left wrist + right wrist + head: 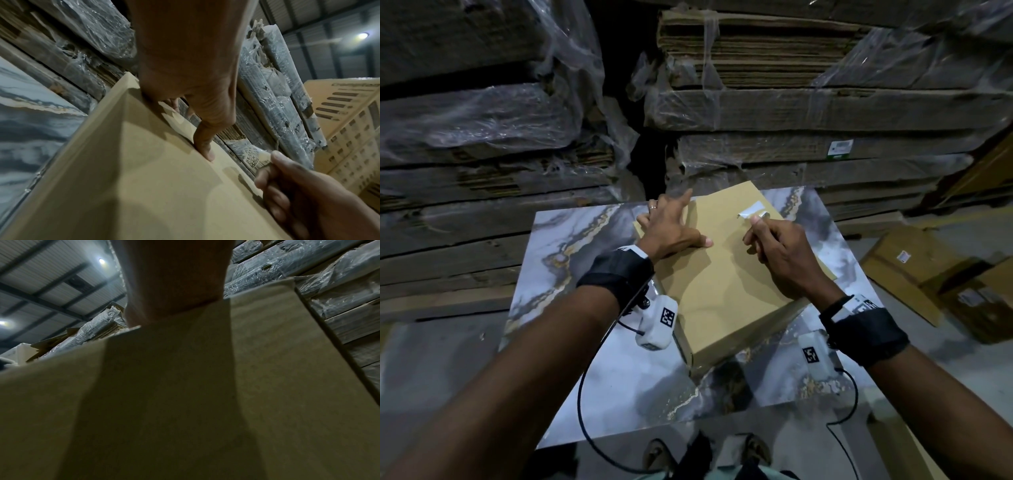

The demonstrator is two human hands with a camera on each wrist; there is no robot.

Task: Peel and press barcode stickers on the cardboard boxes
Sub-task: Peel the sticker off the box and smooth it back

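A plain brown cardboard box (722, 274) lies flat on the marble-patterned table (585, 274). My left hand (671, 226) rests on the box's far left corner, fingers spread toward the edge and thumb (205, 146) pressed on the top face. My right hand (774, 240) hovers over the box's far right part and pinches a white barcode sticker (751, 209), which curls upward. The left wrist view shows the sticker's printed code (252, 156) above the right hand (298, 194). In the right wrist view only the palm base (174, 280) and the box top (267, 369) show.
Plastic-wrapped stacks of flattened cardboard (756, 109) rise right behind the table, with more at the left (465, 120). Labelled cardboard boxes (914, 270) sit on the floor to the right. A pale plastic crate (349, 129) stands at the right. My feet (661, 452) are at the table's near edge.
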